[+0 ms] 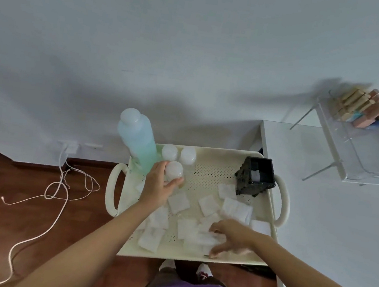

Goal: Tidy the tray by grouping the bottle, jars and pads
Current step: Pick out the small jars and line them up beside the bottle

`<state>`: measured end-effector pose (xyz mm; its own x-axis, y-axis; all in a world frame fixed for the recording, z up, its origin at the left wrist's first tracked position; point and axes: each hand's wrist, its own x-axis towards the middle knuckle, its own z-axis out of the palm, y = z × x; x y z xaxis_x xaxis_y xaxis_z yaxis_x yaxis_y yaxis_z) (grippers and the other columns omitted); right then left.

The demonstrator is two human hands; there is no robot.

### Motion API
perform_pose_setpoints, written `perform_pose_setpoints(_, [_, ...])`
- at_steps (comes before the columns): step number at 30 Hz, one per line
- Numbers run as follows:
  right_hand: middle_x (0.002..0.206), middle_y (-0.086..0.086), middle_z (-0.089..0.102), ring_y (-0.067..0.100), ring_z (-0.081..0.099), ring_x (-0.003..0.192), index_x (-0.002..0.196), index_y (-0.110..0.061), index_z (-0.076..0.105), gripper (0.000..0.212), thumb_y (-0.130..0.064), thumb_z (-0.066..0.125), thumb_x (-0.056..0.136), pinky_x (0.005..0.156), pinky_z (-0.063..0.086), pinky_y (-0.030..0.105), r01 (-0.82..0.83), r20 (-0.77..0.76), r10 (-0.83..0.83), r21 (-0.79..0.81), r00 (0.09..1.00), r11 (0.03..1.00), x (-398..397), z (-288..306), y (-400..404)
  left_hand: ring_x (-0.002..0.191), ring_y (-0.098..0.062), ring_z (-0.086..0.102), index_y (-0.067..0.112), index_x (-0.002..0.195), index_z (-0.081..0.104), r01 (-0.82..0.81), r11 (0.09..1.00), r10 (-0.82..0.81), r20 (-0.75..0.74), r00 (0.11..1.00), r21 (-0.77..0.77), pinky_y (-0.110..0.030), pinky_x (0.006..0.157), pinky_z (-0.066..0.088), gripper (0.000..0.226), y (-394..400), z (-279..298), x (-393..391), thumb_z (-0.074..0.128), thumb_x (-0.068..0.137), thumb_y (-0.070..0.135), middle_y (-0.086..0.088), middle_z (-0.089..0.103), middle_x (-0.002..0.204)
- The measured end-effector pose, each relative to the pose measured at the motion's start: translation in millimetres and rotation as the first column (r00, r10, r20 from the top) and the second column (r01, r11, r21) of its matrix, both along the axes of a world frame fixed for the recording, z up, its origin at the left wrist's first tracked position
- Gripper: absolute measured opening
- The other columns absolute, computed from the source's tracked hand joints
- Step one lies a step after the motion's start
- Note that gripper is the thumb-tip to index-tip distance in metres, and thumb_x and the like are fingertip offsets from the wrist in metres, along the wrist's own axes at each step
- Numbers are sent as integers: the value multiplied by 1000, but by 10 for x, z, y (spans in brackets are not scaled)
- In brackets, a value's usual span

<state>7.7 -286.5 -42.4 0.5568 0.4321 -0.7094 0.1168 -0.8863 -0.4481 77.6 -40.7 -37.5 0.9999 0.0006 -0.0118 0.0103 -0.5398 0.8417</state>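
Meanwhile left hand (158, 187) grips jar (174, 171); bottle (138, 137) beside.

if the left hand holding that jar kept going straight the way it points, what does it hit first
Probably the two white jars at the tray's far edge, beside the bottle; the left hand and its held jar point there, though depth is unclear.

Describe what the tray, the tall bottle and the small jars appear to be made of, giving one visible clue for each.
Tray: probably cream painted metal or plastic, matte, with a perforated floor and looped handles. Tall bottle: likely translucent plastic, since its pale blue-green contents show through cloudy walls. Small jars: apparently frosted white plastic, milky and dull; the left hand grips one.
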Motion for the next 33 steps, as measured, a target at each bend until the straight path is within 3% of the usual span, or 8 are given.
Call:
perform_pose_setpoints(2, [117, -3, 62, 15, 56, 106, 117, -21, 61, 56, -55, 72, 75, 91, 45, 29, 130, -9, -130, 96, 992, 987, -16, 86, -60, 93, -12, 53, 10, 115, 53, -2, 1000, 2, -9, 1000, 19, -9, 69, 53, 49, 11, -18, 29, 78, 77, 28, -6, 56, 110])
perform_pose_setpoints(7, [70, -7, 50, 7, 48, 64, 79, -15, 57, 33, -44, 73, 80, 66, 39, 28, 500, -197, -460, 354, 866, 791, -8, 251, -84, 89, -15, 53, 11, 109, 54, -22, 998, 25, -40, 999, 66, -7, 67, 37, 44, 29, -95, 76, 79, 77, 27, -5, 57, 107])
perform_pose_setpoints(11, [86, 15, 62, 24, 60, 78, 109, -2, 59, 53, -45, 72, 81, 84, 51, 45, 623, -219, -594, 430, 774, 653, 156, 300, 31, 91, -18, 52, 8, 109, 54, -10, 996, 12, -32, 999, 92, -19, 75, 42, 44, 51, -111, 118, 79, 76, 26, -7, 56, 108])
perform_pose_setpoints(15, [92, 10, 65, 21, 64, 84, 103, -9, 63, 33, -32, 72, 82, 90, 53, 51, 664, -217, -655, 475, 724, 577, 360, 262, 178, 90, -20, 51, 7, 112, 52, 9, 986, -6, -21, 1000, 169, -25, 78, 41, 42, 89, -90, 115, 73, 82, 28, -9, 53, 109])
perform_pose_setpoints(19, [104, -3, 67, 16, 67, 88, 114, -21, 55, 52, -32, 80, 70, 79, 58, 36, 643, 57, -740, 452, 670, 618, 522, 148, 368, 89, -23, 53, 6, 116, 49, 12, 971, -8, -18, 1000, 240, -25, 76, 39, 42, 118, -59, 71, 67, 86, 29, -9, 51, 108])
perform_pose_setpoints(22, [99, -6, 62, 14, 60, 81, 112, -22, 50, 55, -28, 82, 67, 61, 45, 19, 605, 235, -745, 457, 625, 652, 616, 50, 481, 90, -26, 55, 5, 114, 49, 4, 966, 4, -31, 1000, 257, -30, 77, 45, 41, 120, -33, 44, 67, 86, 30, -10, 52, 108])
perform_pose_setpoints(28, [103, 4, 62, 25, 58, 92, 108, -16, 50, 54, -19, 84, 67, 76, 52, 40, 583, 314, -703, 400, 638, 708, 744, -139, 691, 93, -24, 55, 7, 117, 49, -10, 961, 27, -57, 998, 278, -27, 77, 41, 44, 136, -41, 30, 66, 86, 33, -9, 53, 110])
perform_pose_setpoints(33, [105, 4, 62, 24, 57, 93, 110, -17, 49, 54, -21, 84, 69, 74, 47, 35, 579, 319, -690, 381, 650, 721, 787, -196, 847, 95, -23, 54, 8, 120, 50, -6, 966, 23, -63, 998, 260, -25, 79, 39, 47, 144, -37, 33, 68, 85, 34, -9, 55, 110])
